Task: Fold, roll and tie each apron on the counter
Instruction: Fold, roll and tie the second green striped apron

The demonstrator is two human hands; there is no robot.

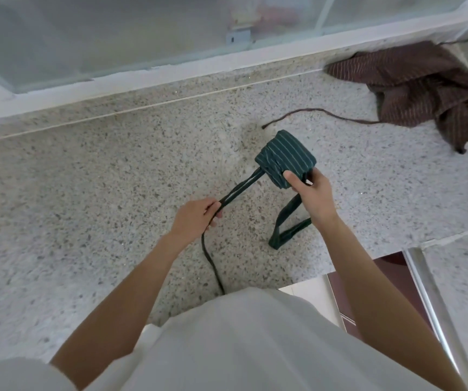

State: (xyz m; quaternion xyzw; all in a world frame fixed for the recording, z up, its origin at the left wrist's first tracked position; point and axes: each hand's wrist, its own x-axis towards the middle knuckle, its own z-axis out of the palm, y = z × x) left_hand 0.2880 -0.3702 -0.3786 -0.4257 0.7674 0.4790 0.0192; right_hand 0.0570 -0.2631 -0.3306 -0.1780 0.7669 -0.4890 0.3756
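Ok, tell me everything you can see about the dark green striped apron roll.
The dark green striped apron roll is cloth with thin pale stripes, wound into a compact bundle. The right hand grips its near end above the speckled stone counter. The left hand pulls one strap taut; another loop hangs down.

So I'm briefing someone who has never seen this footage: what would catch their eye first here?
First, the rolled green striped apron at centre, gripped by the right hand while the left hand pulls its strap taut. Next, the crumpled brown striped apron lying at the far right of the speckled counter, one string trailing towards the middle.
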